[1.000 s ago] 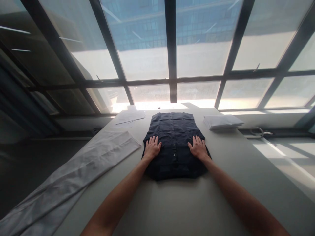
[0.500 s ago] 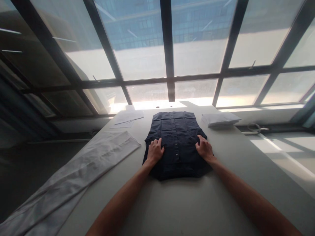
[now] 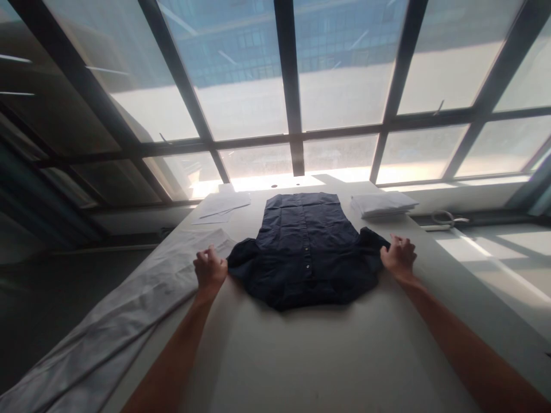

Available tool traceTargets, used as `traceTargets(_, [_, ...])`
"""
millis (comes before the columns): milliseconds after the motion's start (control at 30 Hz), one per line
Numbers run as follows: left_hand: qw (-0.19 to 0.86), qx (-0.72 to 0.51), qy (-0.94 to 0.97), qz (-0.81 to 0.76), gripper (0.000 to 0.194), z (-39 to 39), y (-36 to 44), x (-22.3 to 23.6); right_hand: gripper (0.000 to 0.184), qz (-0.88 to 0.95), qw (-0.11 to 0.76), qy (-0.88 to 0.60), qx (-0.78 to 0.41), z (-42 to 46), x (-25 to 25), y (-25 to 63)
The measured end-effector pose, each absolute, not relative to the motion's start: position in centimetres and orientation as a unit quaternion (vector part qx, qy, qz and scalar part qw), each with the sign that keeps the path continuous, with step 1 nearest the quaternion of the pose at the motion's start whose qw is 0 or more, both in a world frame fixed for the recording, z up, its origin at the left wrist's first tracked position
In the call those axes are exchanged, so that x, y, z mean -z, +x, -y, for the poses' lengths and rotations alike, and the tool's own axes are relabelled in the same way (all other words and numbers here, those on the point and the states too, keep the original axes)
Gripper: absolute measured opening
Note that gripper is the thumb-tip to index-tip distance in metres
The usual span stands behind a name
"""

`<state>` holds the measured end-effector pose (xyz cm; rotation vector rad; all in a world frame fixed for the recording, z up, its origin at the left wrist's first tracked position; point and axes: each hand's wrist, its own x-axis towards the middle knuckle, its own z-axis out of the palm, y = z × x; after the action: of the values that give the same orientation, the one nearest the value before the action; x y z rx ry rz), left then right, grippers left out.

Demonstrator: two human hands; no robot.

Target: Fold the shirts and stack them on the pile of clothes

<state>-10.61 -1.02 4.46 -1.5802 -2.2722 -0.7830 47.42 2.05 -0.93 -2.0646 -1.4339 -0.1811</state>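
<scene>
A dark navy button-front shirt lies in the middle of the white table, its row of buttons facing up. My left hand is closed on a sleeve at the shirt's left side and holds it stretched outward, beside the light grey cloth. On the other side my right hand pinches the opposite sleeve, also drawn out from the body. The shirt's near hem is slightly curved and the far part lies flat.
Light grey cloth runs along the table's left side and hangs over the edge. Several paper sheets lie at the back left. A stack of folded white cloth rests at the back right. Tall windows stand beyond the table.
My hands lay flat on the shirt, then curled at its sides. Now they have moved apart, pulling both sleeves outward. The camera view has shifted slightly.
</scene>
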Motion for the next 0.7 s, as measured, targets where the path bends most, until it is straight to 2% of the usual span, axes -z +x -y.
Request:
traceTargets(100, [0.141, 0.269, -0.633, 0.712, 0.049, 0.8, -5.7, -5.0, 0.049, 0.601, 0.291, -0.741, 0.074, -2.2, -0.4, 42.8])
traceTargets(200, [0.05, 0.225, -0.762, 0.605, 0.043, -0.3, 0.6, -4.7, 0.046, 0.678, 0.26, -0.688, 0.005, -3.0, -1.4, 37.2])
traceTargets(333, [-0.021, 0.129, -0.81, 0.571, 0.049, -1.3, 6.3, -2.3, 0.05, 0.744, 0.197, -0.634, -0.071, -3.2, -1.3, 31.0])
traceTargets(467, [-0.021, 0.077, -0.823, 0.562, 0.056, -1.1, 7.5, -0.4, 0.058, 0.78, 0.142, -0.602, -0.101, -2.7, -0.7, 28.7])
traceTargets(700, [-0.013, 0.063, -0.825, 0.561, 0.057, -0.8, 7.1, -0.6, 0.064, 0.807, 0.096, -0.575, -0.094, -2.5, -0.6, 29.1])
